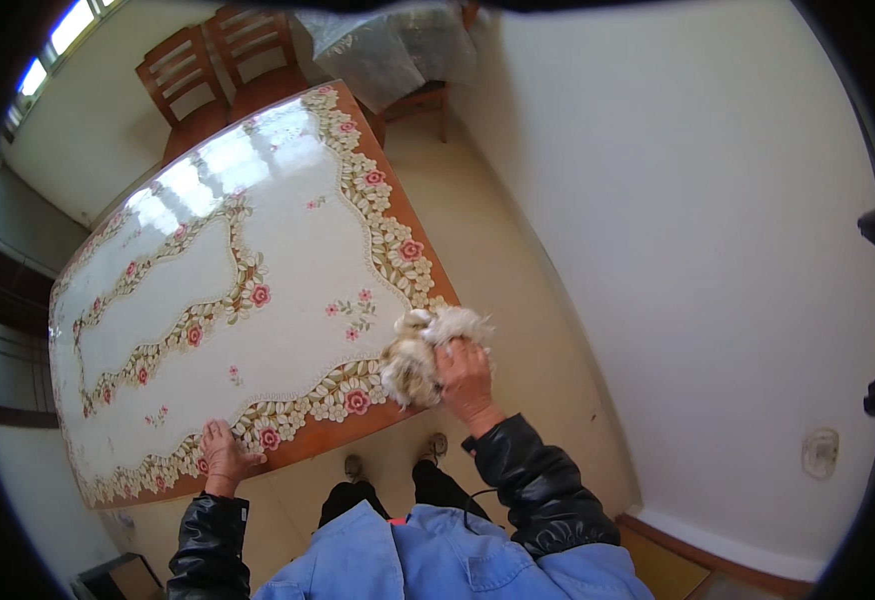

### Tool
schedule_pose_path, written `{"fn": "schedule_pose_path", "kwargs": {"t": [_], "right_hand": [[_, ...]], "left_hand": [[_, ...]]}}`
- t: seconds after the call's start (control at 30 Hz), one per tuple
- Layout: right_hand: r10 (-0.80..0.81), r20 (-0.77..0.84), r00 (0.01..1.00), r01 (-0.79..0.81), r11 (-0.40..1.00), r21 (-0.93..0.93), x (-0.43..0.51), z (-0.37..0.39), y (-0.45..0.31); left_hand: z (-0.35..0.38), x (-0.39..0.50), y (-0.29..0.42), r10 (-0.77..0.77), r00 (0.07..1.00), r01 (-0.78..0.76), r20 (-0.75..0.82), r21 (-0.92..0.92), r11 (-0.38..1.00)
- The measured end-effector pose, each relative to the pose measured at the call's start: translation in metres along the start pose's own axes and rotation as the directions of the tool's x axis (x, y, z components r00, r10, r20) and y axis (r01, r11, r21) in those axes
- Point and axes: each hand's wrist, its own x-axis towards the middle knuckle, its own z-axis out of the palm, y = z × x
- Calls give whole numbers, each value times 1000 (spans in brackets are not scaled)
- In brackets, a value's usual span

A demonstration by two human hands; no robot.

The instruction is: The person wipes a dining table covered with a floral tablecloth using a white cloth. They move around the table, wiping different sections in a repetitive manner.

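Observation:
A wooden dining table lies before me under an embroidered floral tablecloth (310, 262), whose surface shines with window glare at the far side. My right hand (467, 375) grips a bunched, fluffy white and tan cloth or duster (416, 360) at the table's near right corner. The bundle hides that corner. Flat on the near edge of the tablecloth, towards the left, rests my left hand (226, 454), fingers a little apart and holding nothing.
Wooden chairs (182, 71) stand at the far side of the table. Clear plastic sheeting (377, 64) covers something by the far wall. A white wall (670, 225) rises on the right, beyond a strip of tiled floor (527, 330). A dark box-like object (119, 577) sits at the lower left.

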Motion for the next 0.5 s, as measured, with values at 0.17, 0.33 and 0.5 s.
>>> {"fn": "schedule_pose_path", "kwargs": {"t": [0.17, 0.33, 0.5], "right_hand": [[-167, -14, 986, 167, 984, 55, -7, -26, 18], [-103, 54, 993, 95, 987, 132, -12, -22, 15], [-199, 186, 962, 164, 968, 191, 68, 10, 53]], "left_hand": [[1, 2, 1, -19, 1000, 19, 1, -3, 1000], [10, 3, -3, -54, 998, 53, 15, 12, 998], [16, 2, -7, -62, 998, 62, 14, -11, 998]]}}
